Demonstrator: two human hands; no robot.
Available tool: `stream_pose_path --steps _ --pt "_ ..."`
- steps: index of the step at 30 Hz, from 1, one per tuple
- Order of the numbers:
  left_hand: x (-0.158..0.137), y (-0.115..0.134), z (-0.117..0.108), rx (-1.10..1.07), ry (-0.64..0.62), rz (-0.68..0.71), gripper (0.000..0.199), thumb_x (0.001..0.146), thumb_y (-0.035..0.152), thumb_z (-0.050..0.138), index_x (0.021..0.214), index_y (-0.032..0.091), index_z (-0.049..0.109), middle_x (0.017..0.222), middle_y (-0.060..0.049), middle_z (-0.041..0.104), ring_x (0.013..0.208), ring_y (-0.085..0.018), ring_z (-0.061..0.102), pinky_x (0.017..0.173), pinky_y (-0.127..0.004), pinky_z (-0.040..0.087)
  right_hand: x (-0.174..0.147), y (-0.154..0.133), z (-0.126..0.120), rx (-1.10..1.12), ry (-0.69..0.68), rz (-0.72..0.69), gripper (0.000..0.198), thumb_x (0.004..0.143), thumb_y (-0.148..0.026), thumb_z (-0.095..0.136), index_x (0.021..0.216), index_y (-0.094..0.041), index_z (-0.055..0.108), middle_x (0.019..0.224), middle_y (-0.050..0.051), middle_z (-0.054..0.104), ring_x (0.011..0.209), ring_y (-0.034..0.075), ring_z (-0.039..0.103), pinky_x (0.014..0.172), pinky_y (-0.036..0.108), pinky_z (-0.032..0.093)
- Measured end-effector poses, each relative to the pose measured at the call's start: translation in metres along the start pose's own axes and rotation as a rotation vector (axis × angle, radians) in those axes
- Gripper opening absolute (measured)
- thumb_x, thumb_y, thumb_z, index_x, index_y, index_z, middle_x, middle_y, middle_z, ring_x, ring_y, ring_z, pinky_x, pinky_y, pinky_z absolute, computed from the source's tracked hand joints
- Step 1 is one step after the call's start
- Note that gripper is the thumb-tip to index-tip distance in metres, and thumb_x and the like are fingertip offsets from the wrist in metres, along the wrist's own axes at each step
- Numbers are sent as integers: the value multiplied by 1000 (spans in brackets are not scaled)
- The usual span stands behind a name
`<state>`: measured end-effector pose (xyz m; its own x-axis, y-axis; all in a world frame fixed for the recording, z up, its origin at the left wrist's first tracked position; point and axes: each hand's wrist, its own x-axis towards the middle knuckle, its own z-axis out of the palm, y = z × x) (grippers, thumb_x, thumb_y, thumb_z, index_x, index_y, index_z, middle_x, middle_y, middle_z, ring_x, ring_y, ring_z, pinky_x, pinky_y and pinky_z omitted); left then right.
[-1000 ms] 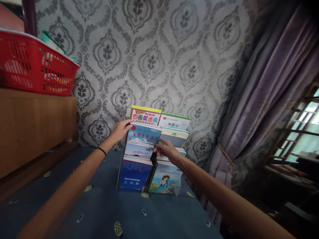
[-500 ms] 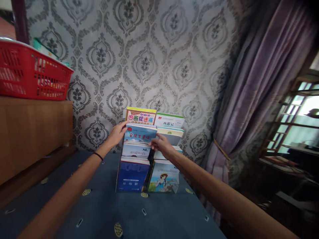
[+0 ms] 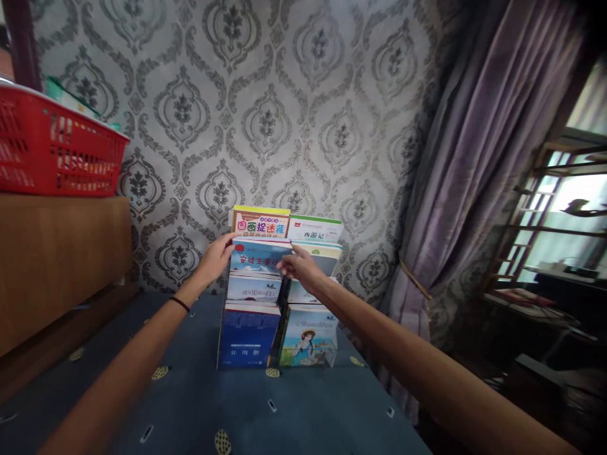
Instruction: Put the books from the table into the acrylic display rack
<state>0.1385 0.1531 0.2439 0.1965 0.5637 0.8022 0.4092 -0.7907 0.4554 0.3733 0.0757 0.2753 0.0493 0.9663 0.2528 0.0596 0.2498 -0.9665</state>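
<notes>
A light-blue book [image 3: 253, 256] with a red title stands in the left column of a tiered stack of books. My left hand [image 3: 219, 256] grips its upper left corner, thumb and fingers closed at the edge. At its right edge is my right hand [image 3: 303, 265], with curled fingers lying over the end of the title. Behind it rises a colourful yellow-topped book [image 3: 260, 221]. Below are a pale book [image 3: 251, 291] and a dark-blue book [image 3: 249, 338]. The right column holds a white book [image 3: 315, 229] with a green top edge and a book with a girl in a hat [image 3: 308, 341].
The books stand on a dark blue patterned cloth [image 3: 184, 404] before a grey patterned wall [image 3: 265, 120]. On the left, a red basket [image 3: 88, 151] sits on a wooden cabinet [image 3: 66, 253]. A purple curtain [image 3: 455, 170] hangs to the right, beside dark shelving.
My right hand has shifted slightly up and left on the light-blue book, its fingers now covering the title's end. My left hand stays at the corner. The whole view has swung slightly right.
</notes>
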Motion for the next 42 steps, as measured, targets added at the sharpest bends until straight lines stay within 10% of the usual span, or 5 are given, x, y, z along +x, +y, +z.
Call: stream_pose_path --steps 16,24,29,37,42 --pt "0 2 1 143 29 44 42 92 25 43 129 16 61 123 -11 70 110 -25 65 100 -42 50 1 -6 -17 -42 63 -132 72 75 -14 52 145 -12 34 60 -3 67 47 12 55 44 20 37" --pt "1 7 -2 181 3 27 48 91 30 41 132 13 59 127 -14 68 112 -27 64 101 -44 49 9 -10 -75 -1065 283 -656 46 82 -14 50 127 -13 59 115 16 69 108 29 61 95 43 48" --pt "2 9 -3 196 3 8 48 90 30 41 131 14 60 127 -12 69 109 -26 65 101 -44 50 8 -4 -84 -1400 225 -624 56 84 -14 53 140 -11 49 137 19 59 130 33 48 106 46 40" --pt "2 14 -8 250 -55 -40 52 91 34 41 137 13 55 124 -13 69 105 -26 67 100 -45 51 -8 -3 -80 -1300 217 -620 52 87 -12 49 139 -10 50 139 20 58 137 32 43 111 47 36" --pt "-7 24 -13 259 -36 11 55 89 32 43 141 14 48 130 -14 65 114 -27 64 101 -44 52 -71 34 -69 -1076 114 -766 39 89 -10 44 125 -15 59 126 17 64 121 28 54 104 46 44"
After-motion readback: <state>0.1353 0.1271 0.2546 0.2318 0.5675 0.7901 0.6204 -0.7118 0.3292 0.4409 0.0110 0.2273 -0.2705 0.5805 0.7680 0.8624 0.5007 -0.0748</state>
